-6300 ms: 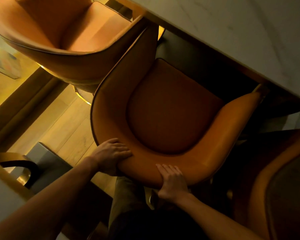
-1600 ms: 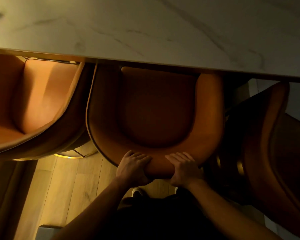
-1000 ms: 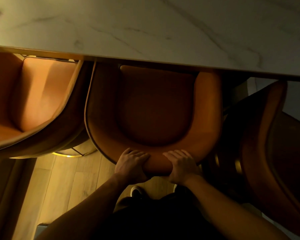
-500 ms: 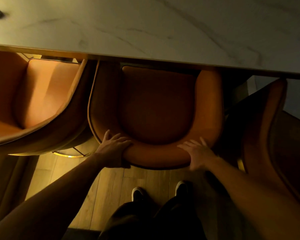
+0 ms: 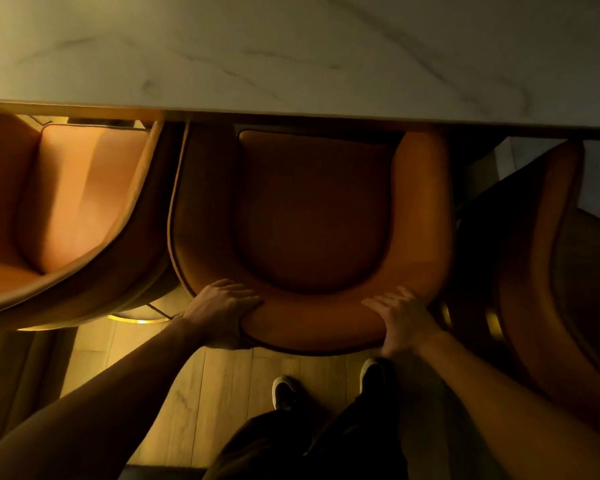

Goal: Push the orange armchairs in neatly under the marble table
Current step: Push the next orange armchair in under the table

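orange armchair (image 5: pixel 312 216) | open front faces marble table (image 5: pixel 291 53) | both hands on backrest

Bare forearms, dark trousers (image 5: pixel 312 441), dark shoes (image 5: pixel 284 393) with pale soles.

A single head-worn wide-angle view looks steeply down from close above, facing the marble desk (image 5: pixel 291 53) edge, with the floor (image 5: pixel 194 393) below.

Middle orange armchair (image 5: pixel 312 216) front under marble table (image 5: pixel 291 53), left hand (image 5: pixel 222 306), right hand (image 5: pixel 400 318) gripping its backrest
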The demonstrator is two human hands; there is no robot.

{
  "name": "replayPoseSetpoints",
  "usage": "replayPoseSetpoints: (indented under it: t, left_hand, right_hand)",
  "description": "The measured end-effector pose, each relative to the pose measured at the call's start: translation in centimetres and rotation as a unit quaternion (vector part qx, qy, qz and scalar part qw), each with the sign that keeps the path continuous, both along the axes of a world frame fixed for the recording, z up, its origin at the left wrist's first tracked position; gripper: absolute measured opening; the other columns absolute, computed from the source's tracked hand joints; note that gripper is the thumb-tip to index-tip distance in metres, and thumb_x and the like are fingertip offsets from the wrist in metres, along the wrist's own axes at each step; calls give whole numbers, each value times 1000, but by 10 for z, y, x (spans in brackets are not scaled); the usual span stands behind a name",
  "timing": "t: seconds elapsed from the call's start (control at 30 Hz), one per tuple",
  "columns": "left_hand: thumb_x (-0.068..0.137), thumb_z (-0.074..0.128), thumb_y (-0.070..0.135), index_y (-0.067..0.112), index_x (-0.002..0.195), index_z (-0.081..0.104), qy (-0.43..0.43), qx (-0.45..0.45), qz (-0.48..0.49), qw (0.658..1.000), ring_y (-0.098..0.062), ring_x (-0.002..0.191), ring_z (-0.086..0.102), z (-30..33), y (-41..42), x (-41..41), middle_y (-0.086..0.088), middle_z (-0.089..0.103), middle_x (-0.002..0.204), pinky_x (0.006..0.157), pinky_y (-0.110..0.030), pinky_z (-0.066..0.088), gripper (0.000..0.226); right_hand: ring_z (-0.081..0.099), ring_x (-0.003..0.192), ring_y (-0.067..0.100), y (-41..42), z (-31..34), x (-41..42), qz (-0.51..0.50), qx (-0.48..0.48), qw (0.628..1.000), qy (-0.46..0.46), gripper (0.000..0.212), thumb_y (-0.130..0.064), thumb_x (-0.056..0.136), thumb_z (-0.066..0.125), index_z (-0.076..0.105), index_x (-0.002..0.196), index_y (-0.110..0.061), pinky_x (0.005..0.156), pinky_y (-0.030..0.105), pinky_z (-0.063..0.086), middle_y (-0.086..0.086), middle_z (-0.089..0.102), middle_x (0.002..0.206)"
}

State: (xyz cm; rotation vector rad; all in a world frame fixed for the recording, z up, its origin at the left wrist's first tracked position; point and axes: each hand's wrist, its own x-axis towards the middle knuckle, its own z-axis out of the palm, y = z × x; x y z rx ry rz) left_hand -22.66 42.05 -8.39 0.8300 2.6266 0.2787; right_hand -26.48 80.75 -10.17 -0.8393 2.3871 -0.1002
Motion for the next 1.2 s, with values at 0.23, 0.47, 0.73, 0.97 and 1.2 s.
replayPoseSetpoints:
  t: [0.23, 0.47, 0.73, 0.97, 1.2]
  left_hand:
    - [59, 49, 81, 31, 128, 52, -18, -15, -25, 999, -16, 107, 65, 1, -16, 5, 7, 68, 119, 93, -45, 49, 85]
    - [60, 46, 81, 27, 123, 57, 5, 2, -30, 1000, -17, 103, 67, -2, -3, -1, 5, 69, 115, 91, -43, 51, 84]
    - [62, 51, 79, 24, 125, 59, 9, 8, 1, 1000, -20, 109, 65, 0, 19, -4, 2, 68, 120, 97, -44, 46, 84]
    - [63, 47, 81, 24, 122, 59, 24, 17, 0, 1000, -20, 103, 67, -3, 29, -10, 2, 70, 115, 93, -43, 50, 84]
    - [63, 49, 80, 24, 122, 59, 12, 12, 1, 1000, -21, 103, 67, -2, 35, -13, 2, 70, 114, 92, -42, 51, 82]
  right_hand:
    - [64, 101, 27, -5, -7, 22, 18, -84, 995, 44, 102, -92, 69, 35, 54, 129, -13, 98, 45, 45, 6, 67, 115]
    - [67, 99, 31, 3, 8, 6, 47, -77, 994, 59, 97, -85, 69, 42, 59, 125, -7, 94, 49, 49, 12, 69, 113]
    - [54, 121, 31, 18, 17, -16, 58, -26, 997, 32, 100, -78, 66, 62, 48, 138, -9, 109, 45, 33, 13, 58, 134]
    - [61, 111, 34, 28, 18, -28, 69, -38, 996, 51, 98, -78, 63, 66, 55, 131, -7, 102, 49, 40, 14, 65, 124]
    - [56, 120, 33, 35, 16, -35, 79, -15, 996, 41, 106, -87, 64, 49, 49, 136, -9, 107, 48, 34, 14, 59, 132]
